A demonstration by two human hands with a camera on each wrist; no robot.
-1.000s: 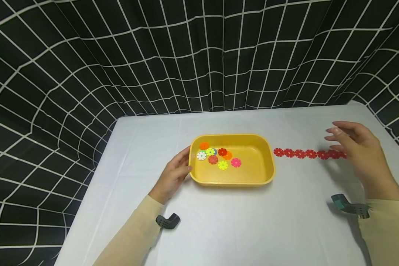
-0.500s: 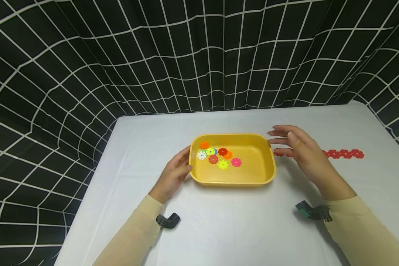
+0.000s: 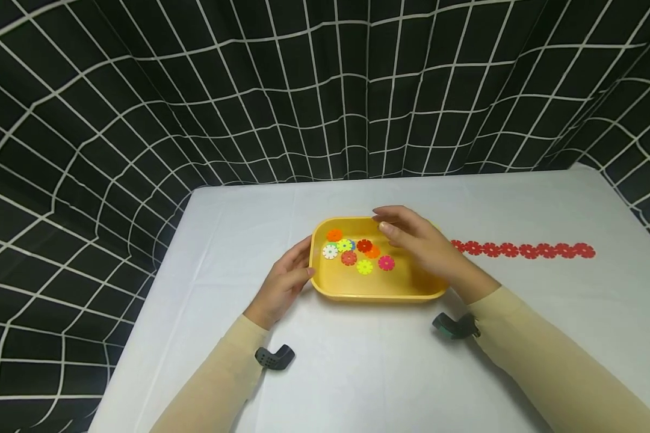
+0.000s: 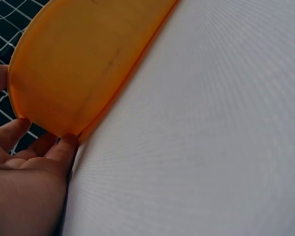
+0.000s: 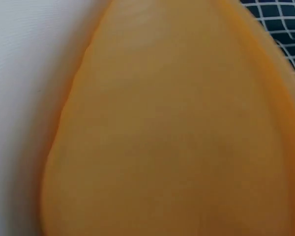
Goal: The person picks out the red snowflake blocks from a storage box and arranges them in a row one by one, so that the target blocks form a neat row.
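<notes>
A shallow yellow tray (image 3: pixel 379 297) stands on the table in the head view, and several colourful notched flower discs (image 3: pixel 365 267) lie in its left half. My left hand (image 3: pixel 283 281) holds the tray's left end, thumb at the rim and fingers against the outer wall. In the left wrist view the left fingers (image 4: pixel 64 147) touch the orange-looking wall. Above the tray's right half hovers my right hand (image 3: pixel 419 243), fingers loosely bent, with nothing seen between them. Only the blurred tray (image 5: pixel 167 123) fills the right wrist view; the right hand is not visible there.
A row of several red flower discs (image 3: pixel 528 251) runs along the table from the tray's right end. The white tablecloth (image 3: pixel 325 373) covers the table. Behind its far edge hangs a black curtain (image 3: pixel 346 102) with a white grid.
My right hand has moved left from over the far end of the red row to above the tray, uncovering most of the row. My left hand stays on the tray.
</notes>
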